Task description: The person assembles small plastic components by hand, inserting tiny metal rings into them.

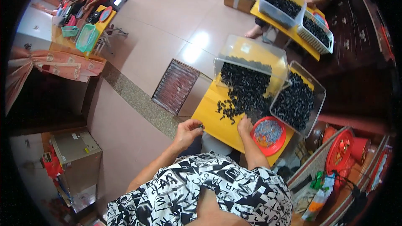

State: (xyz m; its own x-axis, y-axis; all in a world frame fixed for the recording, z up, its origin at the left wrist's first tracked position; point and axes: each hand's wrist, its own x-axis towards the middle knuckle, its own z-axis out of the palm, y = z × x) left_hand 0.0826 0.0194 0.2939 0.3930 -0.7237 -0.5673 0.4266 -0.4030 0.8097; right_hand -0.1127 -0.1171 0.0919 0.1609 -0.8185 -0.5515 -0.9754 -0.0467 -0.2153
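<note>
My left hand [186,134] is held just off the near left edge of the yellow table [220,132], its thumb and fingers pinched on a small black piece [201,127]. My right hand [245,126] is over the table at the near edge of a loose pile of small black pieces [247,96]. Its fingers are drawn together, and whatever they hold is too small to make out. Beside that hand lies a round red plate [283,137] of thin blue-grey sticks [268,133]. The pile spreads out of a clear plastic bin [274,58] tipped on its side.
Right of the pile stands another clear bin [322,96] of black pieces. A wire-grid crate [176,87] is on the floor at left. Farther off, a person sits at a yellow table [280,27] with filled bins. People work at another table [100,25] far left. Shelving [310,163] borders the right.
</note>
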